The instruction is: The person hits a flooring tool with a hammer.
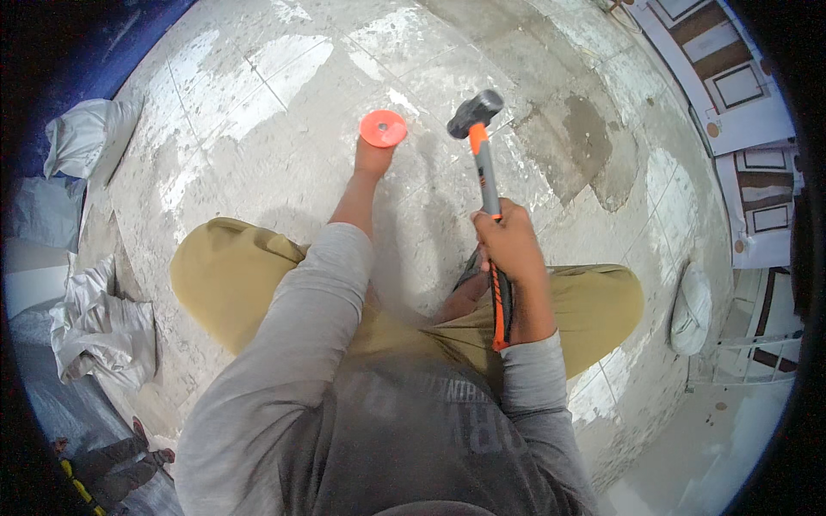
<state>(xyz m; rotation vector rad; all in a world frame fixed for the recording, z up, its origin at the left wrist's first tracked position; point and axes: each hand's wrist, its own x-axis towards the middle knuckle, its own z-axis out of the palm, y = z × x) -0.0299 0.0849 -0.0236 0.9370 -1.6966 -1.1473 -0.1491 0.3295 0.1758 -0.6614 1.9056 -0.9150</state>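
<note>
My left hand [373,160] is closed below the round red hand guard of a chisel [384,129], held out over the floor. Only the guard and the small metal striking end at its middle show; the guard hides the blade and most of my fingers. In my right hand [514,243] is a club hammer [483,172], gripped around its grey and orange handle. Its dark steel head points away from me, raised to the right of the chisel and apart from it. The handle's lower end lies along my right forearm.
I sit on a rough tiled floor [284,163] with patchy grey and white coating. A damp brown patch [594,146] lies at far right. White sacks [86,138] stand at left, another sack [691,308] at right. Panelled white boards [731,73] line the right. Someone's legs [120,464] show lower left.
</note>
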